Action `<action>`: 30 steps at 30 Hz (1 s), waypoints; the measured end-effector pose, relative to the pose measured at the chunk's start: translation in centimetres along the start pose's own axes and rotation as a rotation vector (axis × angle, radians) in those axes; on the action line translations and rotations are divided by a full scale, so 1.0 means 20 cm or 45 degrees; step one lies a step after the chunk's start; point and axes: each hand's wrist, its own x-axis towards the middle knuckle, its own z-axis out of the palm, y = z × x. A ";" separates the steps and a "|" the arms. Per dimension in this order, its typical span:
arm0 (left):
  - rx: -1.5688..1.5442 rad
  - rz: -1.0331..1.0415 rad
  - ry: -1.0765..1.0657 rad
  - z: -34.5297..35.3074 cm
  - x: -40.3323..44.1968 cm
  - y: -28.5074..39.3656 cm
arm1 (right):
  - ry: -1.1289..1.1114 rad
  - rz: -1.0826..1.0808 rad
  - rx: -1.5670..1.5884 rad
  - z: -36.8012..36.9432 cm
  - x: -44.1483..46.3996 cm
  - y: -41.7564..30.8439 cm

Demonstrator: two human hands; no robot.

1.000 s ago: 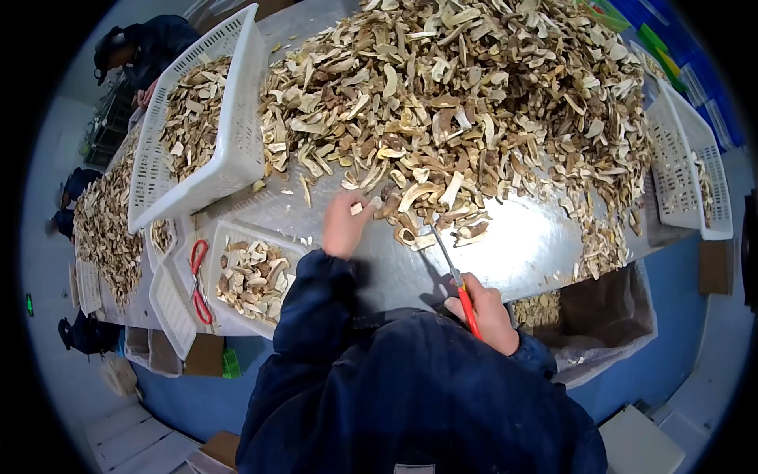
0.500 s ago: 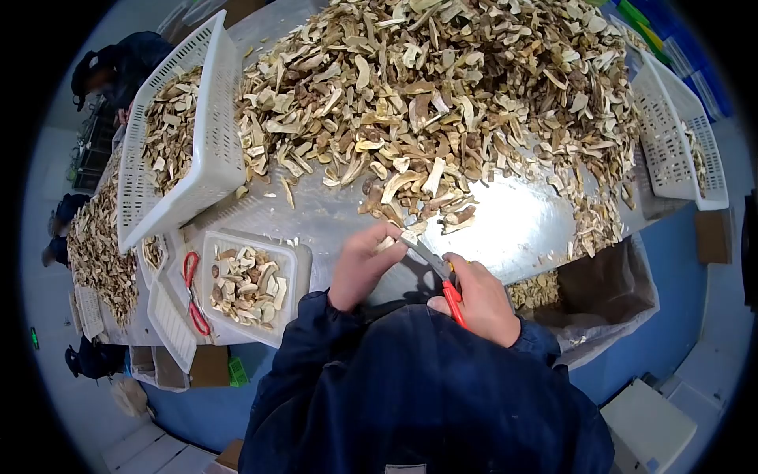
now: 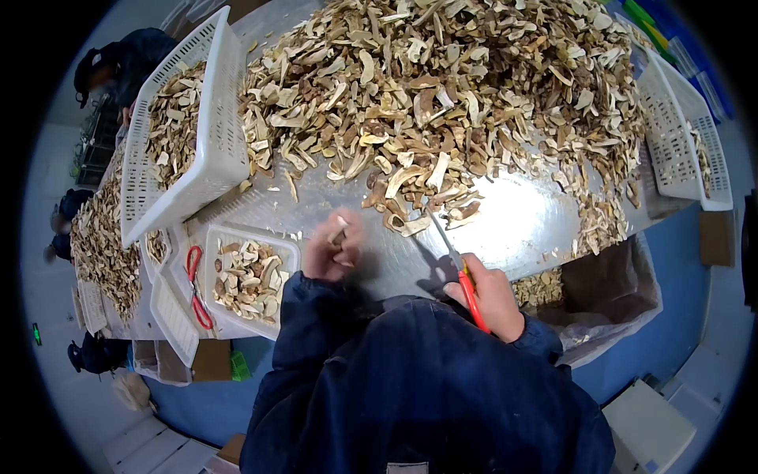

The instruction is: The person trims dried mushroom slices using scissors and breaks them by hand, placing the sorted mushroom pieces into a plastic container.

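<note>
Mushroom slice point(image 3: 339, 227), gripped by the left hand point(image 3: 333, 249), had cleared the scissors point(image 3: 467, 290). Clasped by the right hand point(image 3: 495, 300), these looked idle.

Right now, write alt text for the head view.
A person's right hand holds red-handled scissors over a metal table; the blurred left hand seems to hold a piece. Beyond lies a large heap of what look like mushroom slices.

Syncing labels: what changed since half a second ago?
Left hand, blurred, moved left, away from the scissors toward the tray, a pale piece in its fingers. Right hand still grips the scissors. Tray, basket and main pile stayed put.
</note>
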 end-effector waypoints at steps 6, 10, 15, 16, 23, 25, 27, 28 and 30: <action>0.828 0.150 0.430 -0.03 0.17 0.12 | 0.078 0.027 0.011 0.01 -0.02 0.04; 2.223 0.640 0.473 0.02 0.26 -0.01 | 0.075 -0.025 0.006 0.01 -0.02 0.03; 2.423 0.632 0.534 0.03 0.29 -0.05 | 0.075 -0.024 -0.033 0.02 -0.02 0.05; 2.196 0.472 0.544 0.02 0.28 -0.03 | 0.076 -0.025 -0.030 0.01 -0.02 0.05; 0.907 -0.126 0.338 0.08 0.15 0.03 | 0.075 -0.059 -0.028 0.01 0.00 0.06; 0.830 -0.072 0.291 0.18 0.11 -0.01 | 0.016 -0.041 -0.041 -0.01 0.00 0.02; 0.838 0.005 0.268 0.30 0.08 -0.05 | -0.078 0.014 -0.046 -0.03 0.00 -0.02; 0.916 0.007 0.285 0.32 0.06 -0.07 | -0.079 -0.028 -0.014 -0.03 0.00 -0.02; 1.072 0.013 0.312 0.34 0.04 -0.10 | -0.078 -0.112 0.048 -0.02 0.01 -0.01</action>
